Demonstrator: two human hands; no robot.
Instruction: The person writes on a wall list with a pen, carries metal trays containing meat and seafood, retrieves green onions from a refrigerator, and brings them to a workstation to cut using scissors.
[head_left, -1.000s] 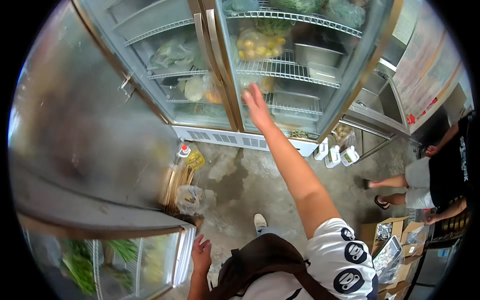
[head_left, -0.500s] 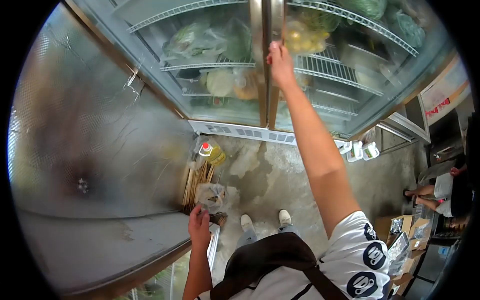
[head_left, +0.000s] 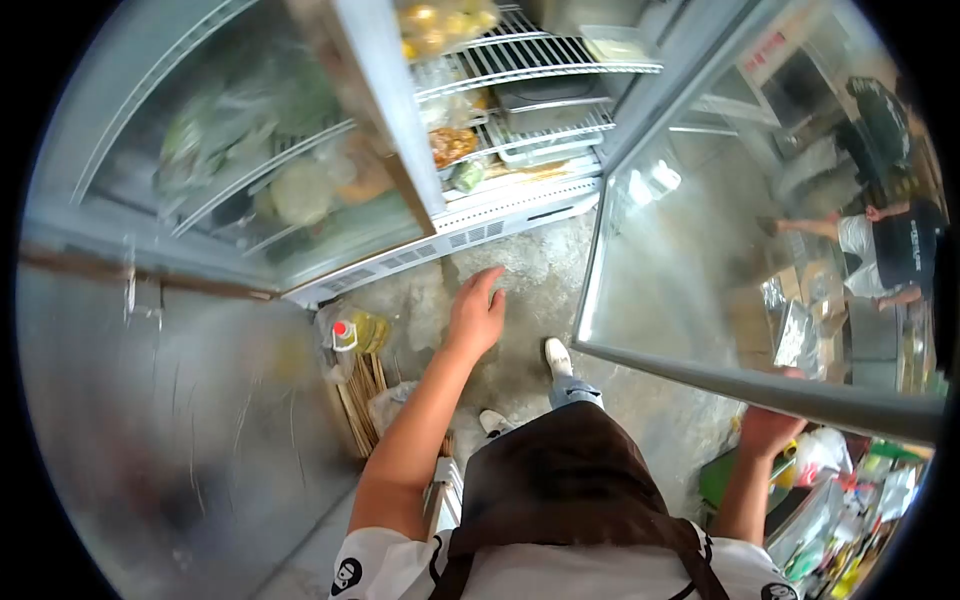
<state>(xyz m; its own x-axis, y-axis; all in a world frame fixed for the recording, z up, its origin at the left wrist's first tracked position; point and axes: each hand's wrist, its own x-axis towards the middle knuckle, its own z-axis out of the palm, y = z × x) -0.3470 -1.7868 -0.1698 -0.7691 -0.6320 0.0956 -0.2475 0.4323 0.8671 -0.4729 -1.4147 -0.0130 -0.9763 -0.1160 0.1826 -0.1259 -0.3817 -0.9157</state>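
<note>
The right-hand glass door (head_left: 690, 290) of an upright display fridge stands swung open. My right hand (head_left: 770, 428) is at its outer frame edge, closed on it; some of the fingers are hidden by the frame. My left hand (head_left: 477, 315) is over the floor in front of the fridge, empty, with thumb and fingers apart. Wire shelves (head_left: 545, 62) show inside the opened side. On them are a bag of yellow fruit (head_left: 445, 22), a bag of orange-red food (head_left: 452, 146), a green wrapped bundle (head_left: 468, 177) and a lidded metal container (head_left: 555, 95).
The fridge's left glass door (head_left: 250, 150) is shut, with bagged vegetables behind it. An oil jug (head_left: 362, 332) and a bundle of sticks (head_left: 355, 400) are on the floor at left. People and cardboard boxes appear through the open door's glass. Assorted goods (head_left: 840, 500) are piled at lower right.
The right fridge door has swung from shut to open, and my right hand has come down and right with it. My left hand has moved forward and right. The view has turned.
</note>
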